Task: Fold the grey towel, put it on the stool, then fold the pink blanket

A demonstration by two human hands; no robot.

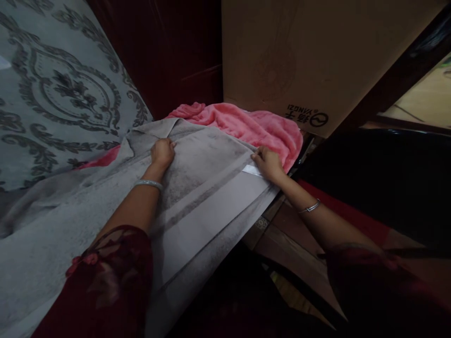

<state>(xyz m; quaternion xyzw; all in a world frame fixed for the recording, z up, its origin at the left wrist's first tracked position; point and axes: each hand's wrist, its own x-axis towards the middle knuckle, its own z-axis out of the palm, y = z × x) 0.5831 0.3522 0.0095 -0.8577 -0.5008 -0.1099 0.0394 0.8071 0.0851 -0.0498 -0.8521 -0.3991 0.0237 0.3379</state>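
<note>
A grey plush cloth [197,164], like a blanket or cover, lies spread in front of me, with a paler band and a white label [252,170] along its right side. My left hand [162,152] has its fingers closed on the cloth's far left part, near a folded-back corner. On the far right edge, just above the label, my right hand [267,162] pinches the cloth. Behind the grey cloth bunches a pink plush blanket [246,124], partly covered by it.
A large cardboard box [275,61] stands at the back beside a dark red panel [169,51]. Patterned wallpaper [70,89] rises on the left. A black seat-like surface [380,178] is at the right, with floor tiles [289,234] below.
</note>
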